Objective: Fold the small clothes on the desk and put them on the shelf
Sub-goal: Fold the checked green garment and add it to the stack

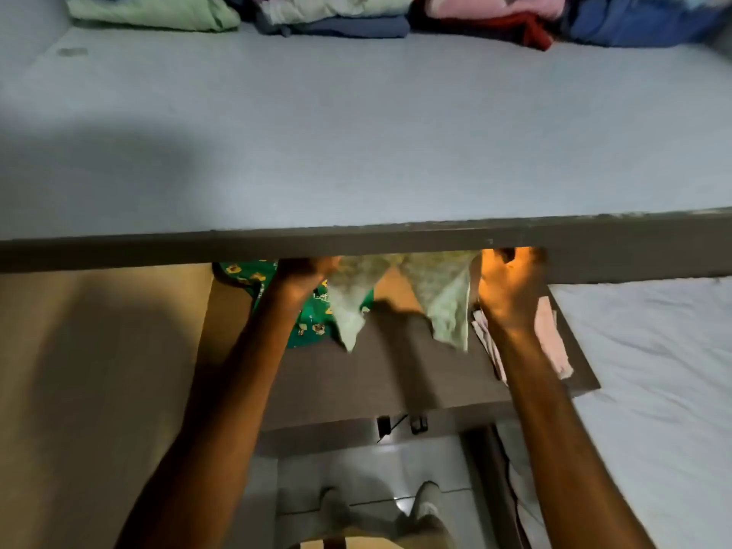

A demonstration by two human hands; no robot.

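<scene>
I hold a small pale green garment [439, 303] stretched between both hands, just under the front edge of the grey shelf [356, 132]. My left hand [303, 277] grips its left corner and my right hand [509, 289] grips its right corner. The top of the cloth and my fingertips are hidden behind the shelf edge. Two points of the garment hang down over the brown desk [356, 374]. A green patterned garment [313, 318] lies on the desk behind my left wrist. Folded pink cloth [548, 338] lies on the desk at the right.
Folded clothes line the back of the shelf: a light green pile [154, 11], a grey-blue stack [344, 17], a pink and red stack [491, 17], a blue pile [637, 27]. A bed with a white sheet [653, 370] sits right of the desk. My feet stand on the tiled floor [368, 469].
</scene>
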